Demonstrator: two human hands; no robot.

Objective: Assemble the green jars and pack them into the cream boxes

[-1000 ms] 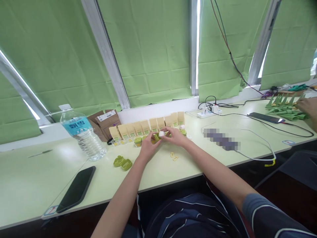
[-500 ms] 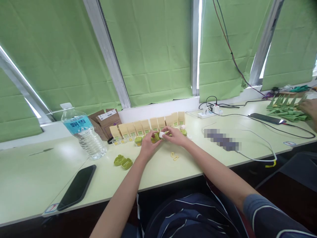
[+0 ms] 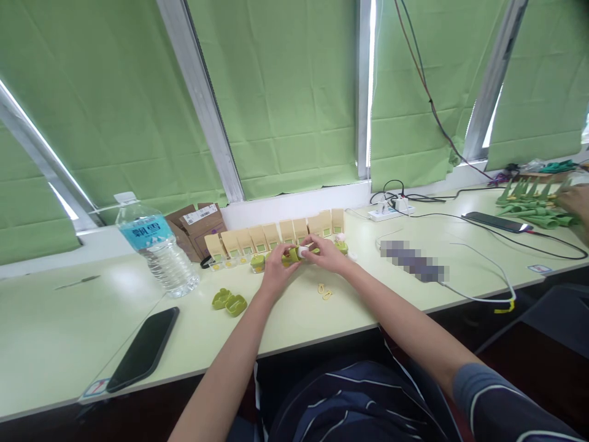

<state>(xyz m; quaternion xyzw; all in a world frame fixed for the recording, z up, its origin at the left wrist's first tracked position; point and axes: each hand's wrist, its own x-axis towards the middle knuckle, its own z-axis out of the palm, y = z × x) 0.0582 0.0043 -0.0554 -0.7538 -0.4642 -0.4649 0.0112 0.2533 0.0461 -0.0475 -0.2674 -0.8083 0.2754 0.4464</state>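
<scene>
My left hand and my right hand meet over the pale green table, fingers pinched together. Between them they grip a small green piece with a white part. Just behind stands a row of small tan boxes with green windows. A little green cup sits to the left of my left hand. Two green shell-shaped pieces lie nearer, to the left. Small yellow rings lie below my right hand.
A water bottle stands at the left with brown cartons behind it. A black phone lies near the front edge. A power strip, cables and another phone lie to the right, where another person's hand touches green parts.
Both hands have stayed pinched on the small green and white piece, shifting only slightly. The view has drifted a little.
</scene>
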